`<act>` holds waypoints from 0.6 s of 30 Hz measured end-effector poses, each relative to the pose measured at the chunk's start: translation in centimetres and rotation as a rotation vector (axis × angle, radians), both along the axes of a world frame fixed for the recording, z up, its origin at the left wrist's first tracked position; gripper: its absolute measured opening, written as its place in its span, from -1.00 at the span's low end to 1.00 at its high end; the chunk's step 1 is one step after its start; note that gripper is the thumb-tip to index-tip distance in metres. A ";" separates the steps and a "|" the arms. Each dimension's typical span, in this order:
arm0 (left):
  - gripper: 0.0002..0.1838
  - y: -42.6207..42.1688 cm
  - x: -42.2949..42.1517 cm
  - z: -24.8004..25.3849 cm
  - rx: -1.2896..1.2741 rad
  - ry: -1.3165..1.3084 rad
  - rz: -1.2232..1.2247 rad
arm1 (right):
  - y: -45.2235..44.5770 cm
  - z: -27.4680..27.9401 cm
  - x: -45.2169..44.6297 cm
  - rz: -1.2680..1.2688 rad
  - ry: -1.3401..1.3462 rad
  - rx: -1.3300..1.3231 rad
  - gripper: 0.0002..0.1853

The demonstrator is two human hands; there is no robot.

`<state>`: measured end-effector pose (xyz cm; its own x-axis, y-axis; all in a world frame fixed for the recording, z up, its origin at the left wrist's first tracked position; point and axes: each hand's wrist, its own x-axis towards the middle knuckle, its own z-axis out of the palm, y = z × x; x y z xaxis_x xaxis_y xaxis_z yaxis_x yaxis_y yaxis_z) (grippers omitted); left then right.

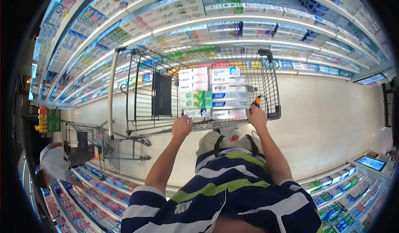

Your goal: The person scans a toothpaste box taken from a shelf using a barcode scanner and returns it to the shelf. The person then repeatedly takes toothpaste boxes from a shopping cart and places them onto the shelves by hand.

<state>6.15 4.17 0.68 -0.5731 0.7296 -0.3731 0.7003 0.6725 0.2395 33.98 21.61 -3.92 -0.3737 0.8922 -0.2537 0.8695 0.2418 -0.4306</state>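
Note:
A grey wire shopping cart (274, 81) stands across in front of me. Inside it are toothpaste boxes in two stacked columns: white-and-pink boxes (193, 79), green-and-white boxes (195, 99) and blue-and-white boxes (229, 96). My left hand (182, 126) is closed at the cart's near rim, below the left column, its fingertips close to the lowest box. My right hand (257, 116) is closed at the near rim, right of the other column. From its fingers sticks up a black-and-orange tool (258, 100), whose exact kind is hard to make out.
Long shelves (166, 38) packed with boxed goods run along the far side. More shelves (108, 187) lie behind me on both sides. At the left, a person (56, 160) bends by a second cart (110, 150). Small screens (371, 163) stand at the right.

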 end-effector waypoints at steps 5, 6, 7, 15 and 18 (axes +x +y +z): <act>-0.70 0.1 0.2 0.7 -0.012 -0.030 -0.021 | -0.5 -0.3 0.0 -0.039 0.012 0.073 -0.80; -0.70 0.1 0.1 0.6 -0.007 -0.034 -0.029 | -0.4 -0.3 -0.1 -0.042 -0.001 0.048 -0.79; -0.70 0.1 0.1 0.5 -0.007 -0.041 -0.037 | -0.3 -0.4 -0.2 -0.047 0.001 0.050 -0.79; -0.61 -0.6 -1.6 -1.4 -0.019 -0.293 -0.118 | -0.3 -0.1 0.1 -0.039 0.021 0.010 -0.77; -0.48 -0.9 -4.2 -6.1 0.033 -0.640 -0.119 | 0.3 -1.2 0.4 0.003 0.013 -0.089 -0.60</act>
